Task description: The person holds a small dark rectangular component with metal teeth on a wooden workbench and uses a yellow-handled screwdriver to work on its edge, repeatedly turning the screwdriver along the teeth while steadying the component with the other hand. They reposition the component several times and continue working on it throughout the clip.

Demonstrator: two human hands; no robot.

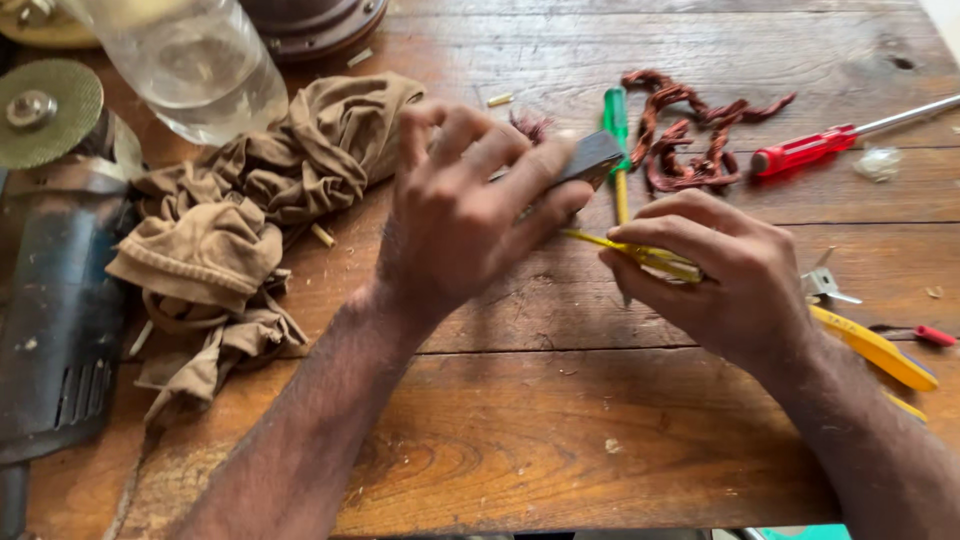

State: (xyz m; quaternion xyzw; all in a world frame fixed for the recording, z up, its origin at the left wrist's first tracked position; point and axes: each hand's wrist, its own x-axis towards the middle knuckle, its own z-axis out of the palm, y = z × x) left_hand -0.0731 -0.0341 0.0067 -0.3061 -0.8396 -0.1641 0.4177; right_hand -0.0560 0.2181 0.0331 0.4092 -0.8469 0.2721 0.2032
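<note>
Grey flat block (590, 158) pinched in left hand (465, 215), frame centre, just above right hand (715, 270). Thin yellow strip (640, 252) clamped in right fingers, long axis pointing left toward block.

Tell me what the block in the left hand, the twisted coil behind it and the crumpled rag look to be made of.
Block in the left hand: dark grey and matte, possibly stone or metal; its blurred surface leaves this open.
Twisted coil: reddish-brown, slightly glossy strands, likely enamelled copper wire.
Crumpled rag: soft khaki woven cloth, judging by its folds and hems, with a dull finish.
</note>
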